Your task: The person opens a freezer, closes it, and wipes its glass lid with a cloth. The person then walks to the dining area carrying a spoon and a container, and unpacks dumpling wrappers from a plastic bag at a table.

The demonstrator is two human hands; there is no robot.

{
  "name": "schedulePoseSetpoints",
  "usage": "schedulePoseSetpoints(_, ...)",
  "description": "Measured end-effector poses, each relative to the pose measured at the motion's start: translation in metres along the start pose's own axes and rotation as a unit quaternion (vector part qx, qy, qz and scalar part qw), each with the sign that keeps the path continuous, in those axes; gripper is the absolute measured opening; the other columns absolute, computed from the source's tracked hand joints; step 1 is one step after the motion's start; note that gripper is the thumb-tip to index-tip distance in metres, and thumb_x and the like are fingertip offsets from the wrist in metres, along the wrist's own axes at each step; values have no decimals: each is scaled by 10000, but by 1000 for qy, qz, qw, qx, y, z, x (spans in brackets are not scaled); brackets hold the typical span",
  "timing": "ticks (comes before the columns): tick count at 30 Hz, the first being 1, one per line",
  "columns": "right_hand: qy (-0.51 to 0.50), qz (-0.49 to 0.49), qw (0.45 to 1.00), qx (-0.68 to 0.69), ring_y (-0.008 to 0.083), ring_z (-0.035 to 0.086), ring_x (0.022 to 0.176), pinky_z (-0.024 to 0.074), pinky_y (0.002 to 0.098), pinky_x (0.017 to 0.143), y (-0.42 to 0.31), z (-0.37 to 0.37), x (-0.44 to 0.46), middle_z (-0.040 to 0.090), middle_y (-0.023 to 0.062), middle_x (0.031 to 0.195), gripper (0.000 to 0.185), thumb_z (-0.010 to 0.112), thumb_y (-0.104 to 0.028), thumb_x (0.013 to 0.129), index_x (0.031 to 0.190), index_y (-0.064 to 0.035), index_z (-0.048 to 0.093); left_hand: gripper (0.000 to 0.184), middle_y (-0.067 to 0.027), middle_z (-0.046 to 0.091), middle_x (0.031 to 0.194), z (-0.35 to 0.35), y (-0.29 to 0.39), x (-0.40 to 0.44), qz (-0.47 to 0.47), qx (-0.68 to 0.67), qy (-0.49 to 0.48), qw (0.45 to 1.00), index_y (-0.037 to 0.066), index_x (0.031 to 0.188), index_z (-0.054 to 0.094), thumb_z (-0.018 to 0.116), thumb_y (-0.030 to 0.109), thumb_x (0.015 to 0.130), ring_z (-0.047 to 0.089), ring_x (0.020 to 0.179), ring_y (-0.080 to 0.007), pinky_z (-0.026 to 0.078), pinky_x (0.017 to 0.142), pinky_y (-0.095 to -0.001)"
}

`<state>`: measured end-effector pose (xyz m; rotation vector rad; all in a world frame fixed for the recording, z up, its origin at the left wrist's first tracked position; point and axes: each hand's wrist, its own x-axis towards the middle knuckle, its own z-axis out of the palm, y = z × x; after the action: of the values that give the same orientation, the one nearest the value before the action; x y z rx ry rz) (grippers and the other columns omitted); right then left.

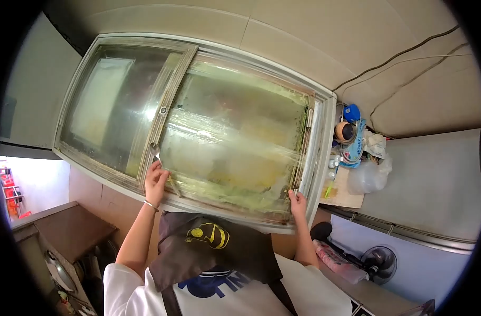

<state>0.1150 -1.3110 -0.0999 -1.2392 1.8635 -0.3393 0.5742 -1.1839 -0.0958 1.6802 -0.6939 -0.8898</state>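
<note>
A framed sliding glass panel [240, 131], smeared with yellowish-green film and streaks, fills the middle of the view. Near its lower left corner my left hand [156, 181] has bent fingers closed around the lower end of a small metal spoon [155, 151], whose bowl points up against the frame's middle upright. At the panel's lower right corner my right hand [297, 202] has its fingers closed at the frame edge. A second, darker glass pane [111, 105] lies to the left, with a pale sheet seen through it.
Right of the frame are a blue-capped item [351, 112], a clear plastic bag [369, 175] and small bottles. Cables run along the tiled wall. A fan [379, 264] stands at lower right, a brown-topped cabinet [74, 230] at lower left.
</note>
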Motion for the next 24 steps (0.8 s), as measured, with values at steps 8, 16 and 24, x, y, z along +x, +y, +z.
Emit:
schedulePoseSetpoints(8, 63, -48, 992, 97, 71, 409, 592, 326, 231, 537, 5, -1, -10, 491, -29, 646, 272, 620, -278, 808, 757, -16, 571, 147, -162, 425, 1209, 11, -1, 5, 21, 64, 52, 996, 0, 767, 626, 584, 137, 801, 439, 1094, -242, 367, 881, -331)
schedulePoseSetpoints(16, 29, -67, 983, 168, 97, 478, 656, 398, 265, 594, -2, -20, -8, 545, 26, 704, 352, 629, -315, 799, 833, 29, 564, 94, -168, 431, 1200, 14, -2, 6, 22, 0, 88, 996, 5, 781, 599, 590, 97, 799, 451, 1079, -241, 365, 888, -316)
schedulePoseSetpoints(24, 123, -78, 985, 92, 62, 344, 573, 303, 241, 508, 13, -28, -12, 424, -52, 609, 310, 605, -307, 819, 724, -15, 564, 110, -150, 420, 1209, 12, 4, 5, 14, -11, 105, 994, -16, 754, 591, 591, 84, 800, 459, 1055, -205, 378, 872, -307)
